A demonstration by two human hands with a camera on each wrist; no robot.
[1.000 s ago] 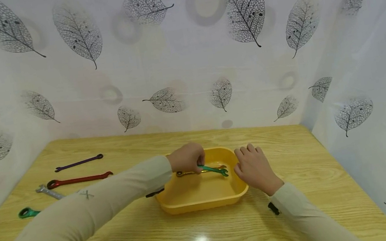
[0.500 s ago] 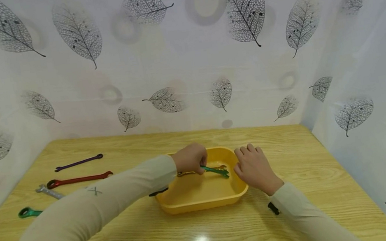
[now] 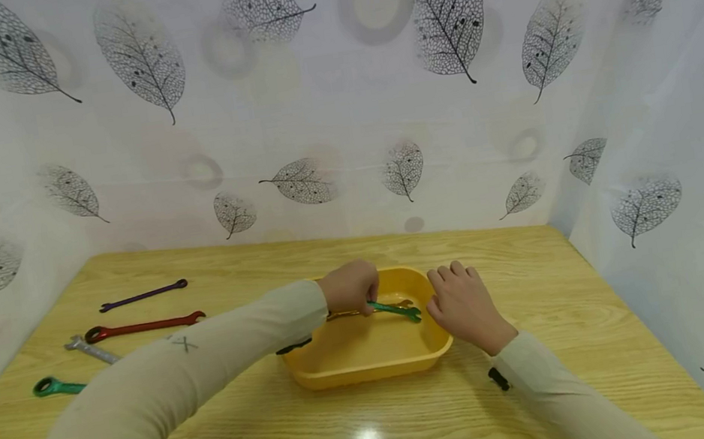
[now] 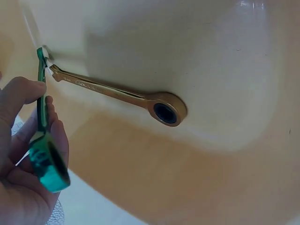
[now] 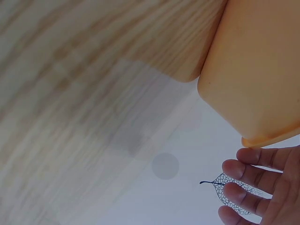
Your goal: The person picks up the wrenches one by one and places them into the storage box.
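Note:
My left hand [image 3: 352, 288] reaches into the yellow plastic tray [image 3: 375, 373] and grips a green combination wrench [image 3: 401, 310]. In the left wrist view the green wrench's ring end [image 4: 47, 168] lies close to the palm, and its open end points to the tray's far side. A gold combination wrench [image 4: 105, 91] lies on the tray floor, its jaw end beside the green wrench's open end; whether they touch I cannot tell. My right hand [image 3: 465, 309] rests at the tray's right rim, fingers loosely extended, one fingertip at the rim [image 5: 272, 137] in the right wrist view.
On the table's left lie a purple wrench [image 3: 143, 296], a red wrench [image 3: 146, 327], a silver wrench [image 3: 93, 350] and another green wrench [image 3: 56, 386], the last two partly behind the left sleeve. A leaf-patterned curtain [image 3: 335, 108] hangs behind the wooden table [image 3: 522, 262].
My left hand has shifted slightly to the right inside the tray with the green wrench. The right hand and the tray have stayed in place.

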